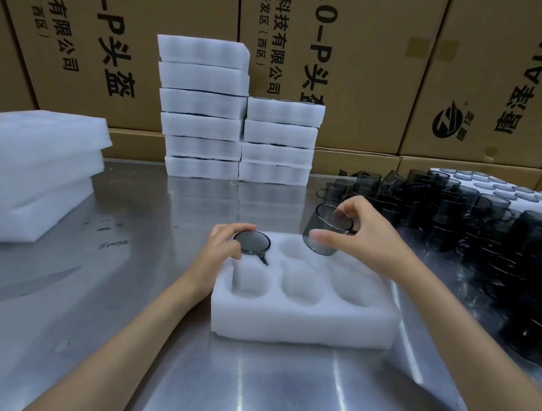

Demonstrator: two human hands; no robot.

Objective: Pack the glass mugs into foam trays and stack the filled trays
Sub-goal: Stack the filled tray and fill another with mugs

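A white foam tray with several round pockets lies on the steel table in front of me. One smoky glass mug sits in the tray's far-left pocket, and my left hand grips its rim from the left. My right hand holds a second smoky glass mug tilted in the air just above the far-middle pocket. The other pockets hold nothing.
Many loose dark glass mugs crowd the table's right side. Two stacks of foam trays stand at the back centre. A pile of foam sheets lies at left. Cardboard boxes wall off the back.
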